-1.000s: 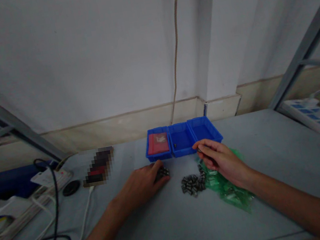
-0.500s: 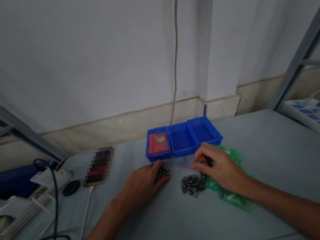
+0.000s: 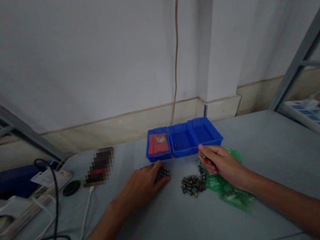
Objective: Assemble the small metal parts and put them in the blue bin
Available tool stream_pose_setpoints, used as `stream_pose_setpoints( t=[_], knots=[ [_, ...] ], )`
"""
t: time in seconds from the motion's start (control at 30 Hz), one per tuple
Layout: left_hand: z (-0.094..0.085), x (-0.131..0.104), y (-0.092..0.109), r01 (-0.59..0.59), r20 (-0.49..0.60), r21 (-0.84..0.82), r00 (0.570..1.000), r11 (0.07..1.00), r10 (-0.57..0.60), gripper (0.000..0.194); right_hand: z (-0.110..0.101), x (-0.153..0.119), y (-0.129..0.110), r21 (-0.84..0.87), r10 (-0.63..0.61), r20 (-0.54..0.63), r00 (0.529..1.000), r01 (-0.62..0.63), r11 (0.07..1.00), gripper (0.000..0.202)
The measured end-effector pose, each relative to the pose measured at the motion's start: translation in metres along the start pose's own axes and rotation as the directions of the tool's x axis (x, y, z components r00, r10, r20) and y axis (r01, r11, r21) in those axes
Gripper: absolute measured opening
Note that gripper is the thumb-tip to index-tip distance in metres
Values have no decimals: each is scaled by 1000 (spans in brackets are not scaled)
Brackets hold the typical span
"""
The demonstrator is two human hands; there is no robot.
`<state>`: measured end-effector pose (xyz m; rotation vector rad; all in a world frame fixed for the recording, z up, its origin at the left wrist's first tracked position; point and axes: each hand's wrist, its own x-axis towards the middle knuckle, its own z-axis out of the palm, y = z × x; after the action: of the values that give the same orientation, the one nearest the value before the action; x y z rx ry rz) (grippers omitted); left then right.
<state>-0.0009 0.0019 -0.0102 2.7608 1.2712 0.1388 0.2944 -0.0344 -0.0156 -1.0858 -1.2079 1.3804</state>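
Small, dark, shiny metal cylinders [image 3: 193,185] lie jumbled in a loose heap on the table [image 3: 160,234], their right edge meeting a crumpled green bag [image 3: 230,192]. A second cluster [image 3: 164,172] sits partly hidden under the left hand [image 3: 146,183]. One small metal piece [image 3: 203,156] is pinched in the right hand [image 3: 221,163].

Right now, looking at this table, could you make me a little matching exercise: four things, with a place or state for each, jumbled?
Things:
1. Left hand
2. Red packet
3. Right hand
4. Black disc

Places or states:
A. Inside the leftmost blue tray
B. Beside the white power strip
C. Pinching a single small piece
D. Curled over a cluster of metal parts

Pairs: 1-D, 2-A, 3-C, 4-B.
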Motion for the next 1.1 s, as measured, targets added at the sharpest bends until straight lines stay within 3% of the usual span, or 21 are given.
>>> stream_pose_setpoints(
  t=[0.13,0.27,0.57,0.8,1.1],
  knots=[
    [-2,0,1,11,13,-8,1000,1000,-11,45,2,-1,-5,170,52,-2,999,-51,984,53],
    [-3,1,2,13,23,8,1000,1000,-13,46,3,-2,-9,225,24,-30,999,-16,974,44],
    [-5,0,4,29,57,10,998,1000,-30,45,0,-3,-6,89,-107,-30,994,109,990,23],
    [-4,1,4,36,51,11,998,999,-37,46,-2,-2,-4,-28,-128,-38,991,127,992,31],
    [-5,1,4,36,59,12,998,999,-37,44,1,-1,-1,128,-48,-25,999,51,990,31]
  ],
)
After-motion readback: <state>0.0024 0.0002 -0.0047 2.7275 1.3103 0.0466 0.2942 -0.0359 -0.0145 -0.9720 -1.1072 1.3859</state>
